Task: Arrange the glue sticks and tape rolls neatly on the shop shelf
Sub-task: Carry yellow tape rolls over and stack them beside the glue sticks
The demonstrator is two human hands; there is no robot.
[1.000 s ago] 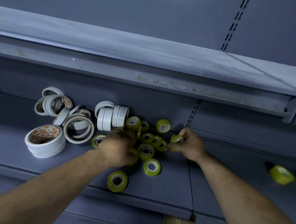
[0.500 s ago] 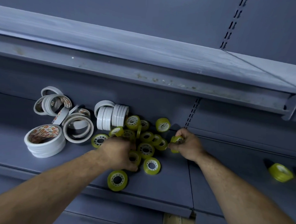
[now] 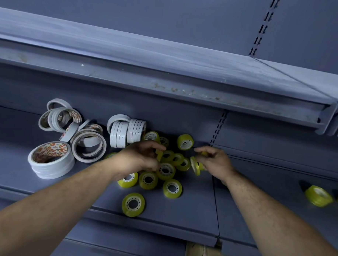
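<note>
Where the left hand [image 3: 140, 158] hangs over the heap of yellow tape rolls [image 3: 165, 170], we lose several rolls beneath it. Only a yellow sliver shows past its left side, and a half-covered roll [image 3: 128, 180] pokes out below the wrist. Its fingers curl toward a thin upright roll [image 3: 159, 154]; whether they grip it or merely touch it, we cannot tell. We note the right hand [image 3: 215, 162] clamped, fingers curled, on a narrow yellow roll [image 3: 194, 165] held on edge just right of the heap. More yellow shows inside that fist, too hidden for us to count. The heap sits mid-shelf, reaching to the back panel. A row of white tape rolls [image 3: 125, 135] stands on edge just left of it. Further left we see a flat white stack [image 3: 52, 163] and leaning white rolls [image 3: 89, 146]; the print on their cores is blurred. Well apart on the right lies a far-right roll [image 3: 318, 196], with another beside it cut off by the frame. A lone roll [image 3: 133, 204] lies near the front lip of the shelf [image 3: 190, 216]. We mark bare shelf floor between the right hand and the far-right roll, and in front of the white stack. The upper shelf [image 3: 166, 70] overhangs the back. Brown cardboard [image 3: 198, 252] shows below the lip, cropped.
</note>
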